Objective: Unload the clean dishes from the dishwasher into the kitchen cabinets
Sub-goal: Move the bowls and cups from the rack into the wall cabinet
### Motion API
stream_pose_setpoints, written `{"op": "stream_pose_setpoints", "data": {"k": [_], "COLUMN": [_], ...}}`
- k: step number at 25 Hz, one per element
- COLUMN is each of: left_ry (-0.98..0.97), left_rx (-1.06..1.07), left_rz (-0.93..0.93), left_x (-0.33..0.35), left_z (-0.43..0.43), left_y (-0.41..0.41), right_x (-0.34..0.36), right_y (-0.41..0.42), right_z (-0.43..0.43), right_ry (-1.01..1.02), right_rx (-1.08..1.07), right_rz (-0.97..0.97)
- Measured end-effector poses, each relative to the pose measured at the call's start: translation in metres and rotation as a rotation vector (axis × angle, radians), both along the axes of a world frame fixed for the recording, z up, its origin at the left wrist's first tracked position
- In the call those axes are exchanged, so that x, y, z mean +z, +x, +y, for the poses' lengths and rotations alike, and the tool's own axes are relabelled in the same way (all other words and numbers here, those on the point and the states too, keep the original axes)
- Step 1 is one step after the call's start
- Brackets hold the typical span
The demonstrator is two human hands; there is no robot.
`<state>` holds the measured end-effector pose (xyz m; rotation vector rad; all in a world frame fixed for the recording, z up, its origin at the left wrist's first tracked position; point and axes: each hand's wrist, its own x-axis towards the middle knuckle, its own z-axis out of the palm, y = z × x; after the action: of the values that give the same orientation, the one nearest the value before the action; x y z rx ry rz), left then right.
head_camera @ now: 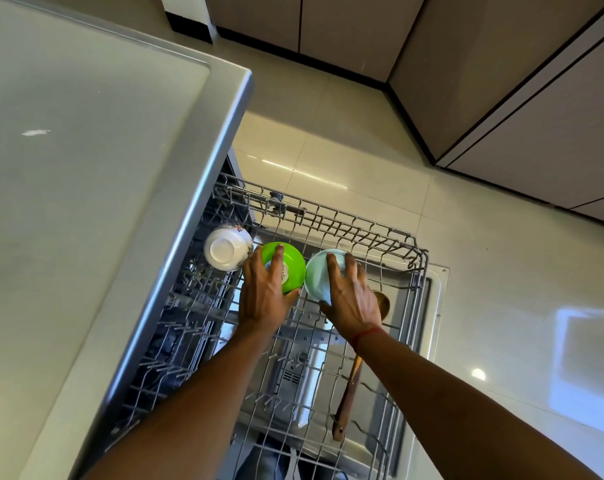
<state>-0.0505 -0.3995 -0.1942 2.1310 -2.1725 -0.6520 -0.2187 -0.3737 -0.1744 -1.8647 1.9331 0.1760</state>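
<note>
The pulled-out wire dishwasher rack (345,230) holds three upturned bowls in a row. My left hand (264,292) grips the green bowl (291,263), fingers over its base and thumb under its near rim. My right hand (350,294) grips the pale blue bowl (319,275) the same way. A white bowl with a floral pattern (226,249) sits untouched at the left, partly under the counter edge. A wooden spoon (349,386) lies in the rack by my right wrist, its head partly hidden by my hand.
The grey countertop (86,168) overhangs the rack on the left. The open dishwasher door (435,306) lies below the rack. Beige floor tiles (328,133) stretch beyond, with closed lower cabinets (501,81) at the far side and right.
</note>
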Motion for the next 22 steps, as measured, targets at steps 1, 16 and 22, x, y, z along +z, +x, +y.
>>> {"op": "stream_pose_setpoints", "data": {"k": [1,16,22], "left_ry": [-0.006,-0.022,-0.039], "left_rx": [0.008,0.058,0.065], "left_rz": [0.010,0.293,0.224], "left_x": [0.004,0.115,0.169], "left_z": [0.003,0.096,0.146], "left_y": [0.002,0.018,0.019], "right_x": [0.004,0.112,0.151], "right_y": [0.000,-0.008,-0.024], "right_z": [0.002,0.091,0.134], "right_ry": [-0.020,-0.290,-0.357], "right_rx": [0.000,-0.068,-0.014], "right_rz": [-0.007,-0.056,-0.136]}}
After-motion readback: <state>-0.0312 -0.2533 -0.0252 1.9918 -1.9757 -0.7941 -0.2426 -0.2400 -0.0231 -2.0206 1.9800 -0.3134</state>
